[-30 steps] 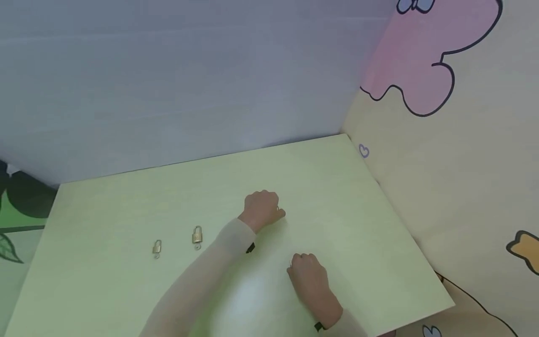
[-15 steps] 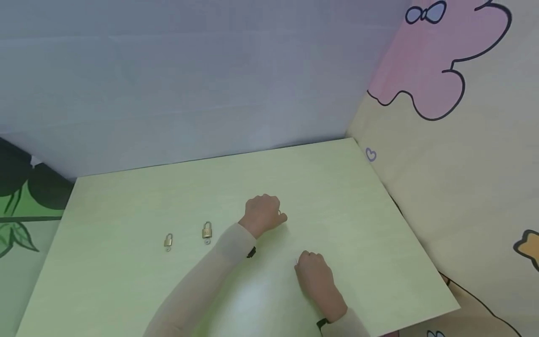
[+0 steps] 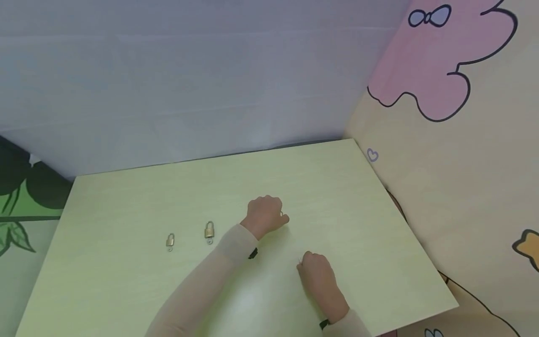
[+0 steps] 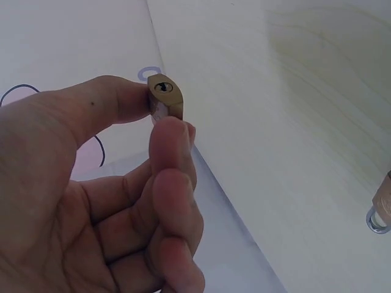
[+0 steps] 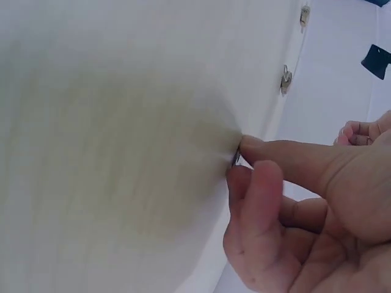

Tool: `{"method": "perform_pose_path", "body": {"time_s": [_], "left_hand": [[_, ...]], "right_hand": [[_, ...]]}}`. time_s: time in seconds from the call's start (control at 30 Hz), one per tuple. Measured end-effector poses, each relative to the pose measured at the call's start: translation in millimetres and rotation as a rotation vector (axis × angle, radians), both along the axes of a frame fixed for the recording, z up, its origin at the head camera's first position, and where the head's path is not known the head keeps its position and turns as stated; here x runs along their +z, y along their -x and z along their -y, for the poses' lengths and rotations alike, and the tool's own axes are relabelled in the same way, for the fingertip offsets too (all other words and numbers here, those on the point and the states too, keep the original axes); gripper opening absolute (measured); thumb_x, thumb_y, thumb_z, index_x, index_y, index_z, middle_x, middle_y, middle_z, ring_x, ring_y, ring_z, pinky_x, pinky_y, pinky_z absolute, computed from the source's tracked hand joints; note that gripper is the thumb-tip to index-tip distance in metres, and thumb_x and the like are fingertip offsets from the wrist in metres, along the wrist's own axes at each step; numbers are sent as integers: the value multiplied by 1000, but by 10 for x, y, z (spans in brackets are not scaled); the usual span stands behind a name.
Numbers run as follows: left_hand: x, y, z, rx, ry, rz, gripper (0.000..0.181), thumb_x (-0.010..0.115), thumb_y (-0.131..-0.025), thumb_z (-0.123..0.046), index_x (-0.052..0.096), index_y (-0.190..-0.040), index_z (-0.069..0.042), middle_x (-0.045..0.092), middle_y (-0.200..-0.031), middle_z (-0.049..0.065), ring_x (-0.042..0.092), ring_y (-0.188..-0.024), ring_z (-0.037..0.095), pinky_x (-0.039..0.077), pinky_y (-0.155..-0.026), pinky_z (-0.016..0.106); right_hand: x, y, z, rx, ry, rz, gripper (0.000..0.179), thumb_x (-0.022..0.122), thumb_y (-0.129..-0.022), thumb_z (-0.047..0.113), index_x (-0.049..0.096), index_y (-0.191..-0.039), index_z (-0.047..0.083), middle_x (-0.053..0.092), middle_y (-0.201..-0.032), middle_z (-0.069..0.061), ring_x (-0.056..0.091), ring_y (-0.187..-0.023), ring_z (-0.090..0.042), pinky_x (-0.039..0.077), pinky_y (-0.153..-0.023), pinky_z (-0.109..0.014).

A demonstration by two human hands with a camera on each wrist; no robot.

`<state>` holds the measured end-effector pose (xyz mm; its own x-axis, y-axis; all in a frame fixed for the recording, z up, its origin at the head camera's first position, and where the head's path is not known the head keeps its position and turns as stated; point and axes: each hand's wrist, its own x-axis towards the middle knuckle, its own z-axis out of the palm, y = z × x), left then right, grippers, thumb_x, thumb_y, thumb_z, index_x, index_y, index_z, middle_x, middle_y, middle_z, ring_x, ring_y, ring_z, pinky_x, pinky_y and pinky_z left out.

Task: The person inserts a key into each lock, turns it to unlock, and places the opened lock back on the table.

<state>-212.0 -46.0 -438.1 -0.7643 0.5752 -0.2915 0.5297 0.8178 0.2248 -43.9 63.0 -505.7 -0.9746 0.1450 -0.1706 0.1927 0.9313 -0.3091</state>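
Note:
My left hand [image 3: 264, 215] pinches a small brass padlock [image 4: 166, 97] between thumb and fingers above the table. Its bare keyhole faces the left wrist camera, and the fingers cover much of the body. Lower and to the right, my right hand [image 3: 319, 276] pinches a thin silvery key [image 5: 236, 157], mostly hidden by the fingertips, close to the tabletop. The hands are apart. To the left of my left arm lie two more brass padlocks, a larger padlock [image 3: 209, 231] and a smaller padlock [image 3: 170, 241], each with a silvery round key head at its bottom end.
The pale table [image 3: 126, 290] meets a plain wall covering [image 3: 189, 93] at the back. A wall with painted cartoon shapes [image 3: 433, 89] runs along its right side. A dark cable [image 3: 484, 309] hangs past the table's right edge.
The view has turned slightly, so the table and padlocks appear shifted a little right. Both hands keep their grips, the right hand drifting slightly right in the picture.

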Motion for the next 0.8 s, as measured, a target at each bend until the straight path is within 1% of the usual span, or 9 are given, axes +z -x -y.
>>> {"method": "perform_pose_path", "body": {"time_s": [0.13, 0.2, 0.3, 0.4, 0.47, 0.5, 0.6, 0.73, 0.8], "left_hand": [[-9, -30, -24, 9, -19, -3, 43, 65, -92, -36, 47, -59, -15, 31, -50, -5, 29, -44, 10, 23, -42, 26], [-9, -44, -37, 11, -27, -3, 43, 65, -92, -36, 46, -59, -15, 30, -50, -6, 28, -44, 9, 23, -42, 25], [-4, -68, -56, 12, -36, -1, 44, 65, -92, -36, 44, -58, -16, 29, -50, -6, 26, -44, 9, 22, -42, 25], [-2, -92, -74, 15, -31, 5, 45, 64, -92, -36, 43, -58, -16, 27, -49, -6, 25, -44, 9, 21, -42, 25], [-4, -107, -83, 23, -25, 14, 45, 64, -92, -36, 42, -58, -16, 27, -49, -6, 24, -43, 9, 20, -42, 25], [-6, -113, -87, 26, -21, 18, 45, 64, -92, -37, 42, -58, -16, 27, -49, -6, 24, -43, 9, 20, -41, 25], [-8, -129, -97, 40, -21, 27, 45, 65, -92, -38, 44, -59, -15, 27, -49, -6, 25, -43, 9, 20, -42, 25], [-2, -149, -112, 55, -35, 33, 45, 66, -91, -39, 45, -60, -15, 29, -50, -6, 27, -44, 9, 21, -42, 25], [-2, -166, -119, 61, -38, 36, 44, 65, -91, -39, 45, -60, -15, 29, -50, -6, 27, -44, 9, 22, -42, 25]], "right_hand": [[-20, -12, -65, 57, -33, -37, 26, 74, -90, 11, 56, -76, -2, 47, -62, -4, 41, -56, -11, 46, -52, -30], [-32, -12, -110, 63, -5, -33, 26, 71, -91, 10, 54, -76, -1, 45, -62, -3, 40, -56, -12, 44, -51, -29], [-52, -14, -192, 17, 131, 16, 22, 67, -93, 8, 54, -77, 0, 46, -65, -3, 40, -57, -13, 41, -51, -28], [-55, -37, -254, -41, 293, 76, 16, 65, -92, 4, 55, -79, 3, 49, -69, -2, 43, -58, -13, 38, -52, -27], [-57, -66, -278, -46, 359, 97, 15, 64, -90, 3, 55, -79, 5, 51, -70, -1, 44, -58, -13, 38, -52, -27], [-58, -83, -286, -43, 375, 99, 14, 64, -89, 2, 56, -79, 6, 52, -70, 0, 45, -58, -12, 39, -52, -27], [-60, -130, -308, -36, 387, 82, 12, 66, -88, 2, 59, -80, 6, 55, -70, 1, 48, -59, -12, 41, -53, -27], [-57, -169, -343, -29, 354, 55, 11, 68, -88, 2, 62, -80, 7, 55, -69, 3, 49, -59, -11, 42, -54, -27], [-60, -183, -366, -21, 354, 52, 11, 69, -88, 3, 62, -80, 7, 55, -68, 3, 48, -59, -11, 42, -53, -26]]}}
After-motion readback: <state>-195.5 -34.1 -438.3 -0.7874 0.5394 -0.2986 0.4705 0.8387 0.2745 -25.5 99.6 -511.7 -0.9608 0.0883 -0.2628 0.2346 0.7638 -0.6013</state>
